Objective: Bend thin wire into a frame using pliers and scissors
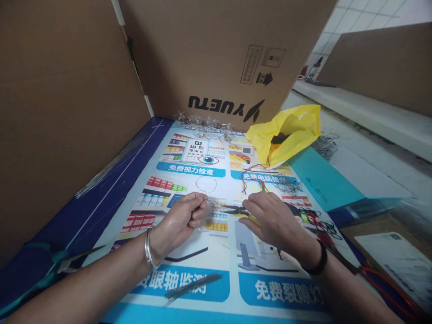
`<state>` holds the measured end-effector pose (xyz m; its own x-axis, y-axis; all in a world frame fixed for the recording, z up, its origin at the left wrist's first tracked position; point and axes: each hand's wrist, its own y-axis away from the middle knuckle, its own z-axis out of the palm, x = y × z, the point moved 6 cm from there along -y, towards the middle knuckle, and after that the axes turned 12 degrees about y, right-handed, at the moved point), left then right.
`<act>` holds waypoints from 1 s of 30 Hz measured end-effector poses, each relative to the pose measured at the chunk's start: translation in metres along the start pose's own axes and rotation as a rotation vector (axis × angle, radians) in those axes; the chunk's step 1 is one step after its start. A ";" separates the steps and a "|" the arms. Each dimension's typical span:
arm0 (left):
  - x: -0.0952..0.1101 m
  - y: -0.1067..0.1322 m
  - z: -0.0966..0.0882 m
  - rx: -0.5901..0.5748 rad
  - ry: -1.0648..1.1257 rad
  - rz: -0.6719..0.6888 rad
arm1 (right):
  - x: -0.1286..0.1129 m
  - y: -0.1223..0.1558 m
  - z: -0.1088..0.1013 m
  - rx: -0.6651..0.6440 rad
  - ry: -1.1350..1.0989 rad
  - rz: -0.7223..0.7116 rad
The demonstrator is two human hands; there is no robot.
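Note:
My left hand (187, 213), with a silver bangle on the wrist, is closed in a pinch on a thin wire (214, 205) over the printed poster. A fine wire loop (206, 183) shows just beyond these fingers. My right hand (270, 213) is wrapped round needle-nose pliers (235, 210), whose jaws point left and meet the wire near my left fingertips. Whether the jaws bite on the wire is too small to tell. Nearer to me, a bundle of dark thin wires (194, 288) lies on the poster. Red, yellow and green cords (254, 180) lie beyond my right hand.
Tall cardboard walls (202, 54) stand at the back and left. A yellow bag (286, 135) sits open at the back right, by tangled wire pieces (288, 184). Teal-handled cutters (57, 261) lie at the left, red-handled scissors (381, 279) at the right. Long wires (111, 168) run along the left.

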<state>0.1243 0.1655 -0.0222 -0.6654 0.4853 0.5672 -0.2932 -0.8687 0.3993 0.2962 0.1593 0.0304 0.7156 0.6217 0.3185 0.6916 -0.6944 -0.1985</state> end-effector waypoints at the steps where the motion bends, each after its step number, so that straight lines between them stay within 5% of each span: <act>1: 0.000 0.000 0.000 0.001 -0.001 -0.002 | 0.000 0.000 0.000 0.016 0.004 0.009; 5: 0.000 0.002 0.000 0.023 -0.024 0.008 | 0.001 0.003 0.003 0.048 -0.071 0.018; 20: 0.005 0.003 0.003 0.000 -0.234 0.183 | 0.015 0.004 0.018 -0.181 -0.557 0.169; 30: 0.006 0.000 0.003 -0.074 -0.317 0.106 | 0.019 0.000 0.008 -0.232 -0.641 0.139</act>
<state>0.1221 0.1687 -0.0169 -0.4518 0.3882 0.8032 -0.2906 -0.9153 0.2789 0.3108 0.1736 0.0293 0.7619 0.5632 -0.3199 0.6018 -0.7981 0.0281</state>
